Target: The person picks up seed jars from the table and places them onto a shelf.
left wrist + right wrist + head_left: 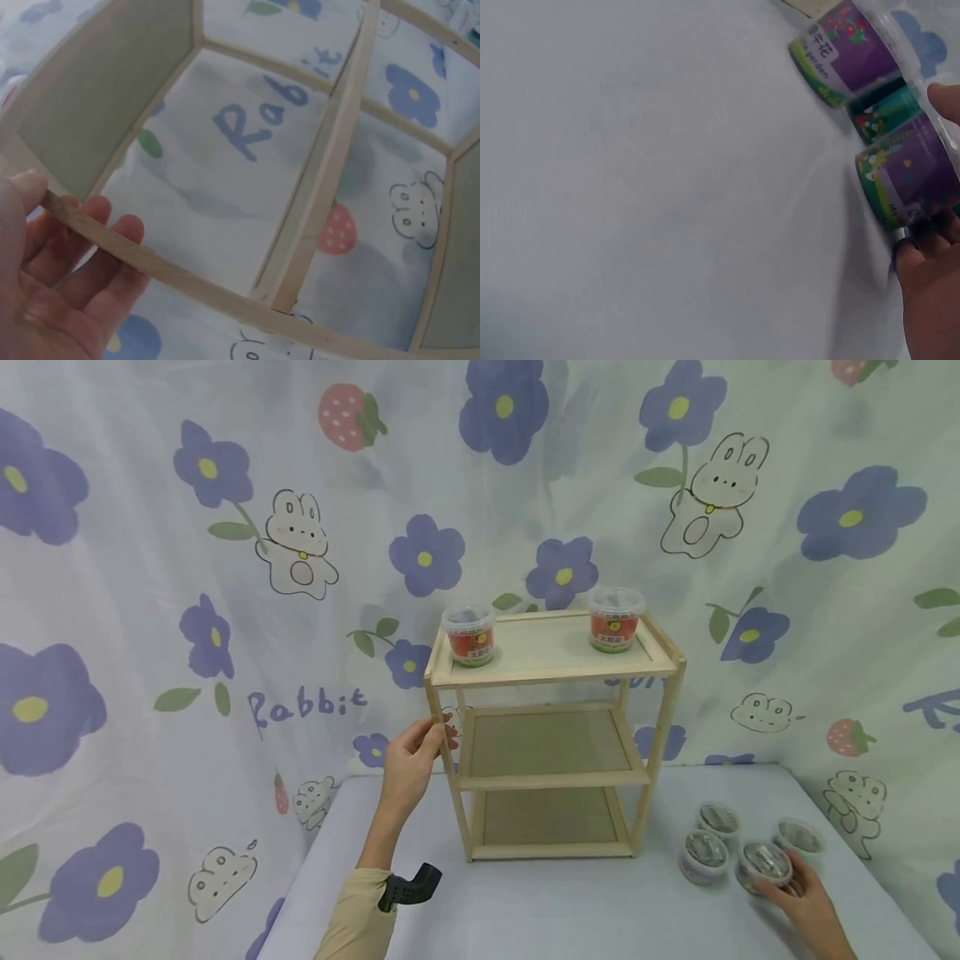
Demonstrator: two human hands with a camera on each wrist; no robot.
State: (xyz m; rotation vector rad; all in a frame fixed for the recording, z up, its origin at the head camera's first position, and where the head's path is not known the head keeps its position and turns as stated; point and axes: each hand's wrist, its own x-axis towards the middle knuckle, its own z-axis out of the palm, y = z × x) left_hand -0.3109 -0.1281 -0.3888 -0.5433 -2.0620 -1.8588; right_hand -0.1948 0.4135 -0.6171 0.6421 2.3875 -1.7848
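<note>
A three-tier wooden shelf stands on the table. My left hand grips its left front post, thumb on one side and fingers on the other. Far to the right, my right hand holds a clear plastic cup between thumb and fingers. In the right wrist view this cup has a purple label and appears to stand on the table. Close around it are a second purple-labelled cup, a green-labelled cup and another cup.
On the top tier are two red-labelled plastic cups, one at the left and one at the right. A white cloth covers the table. Behind the shelf hangs a curtain printed with flowers and rabbits.
</note>
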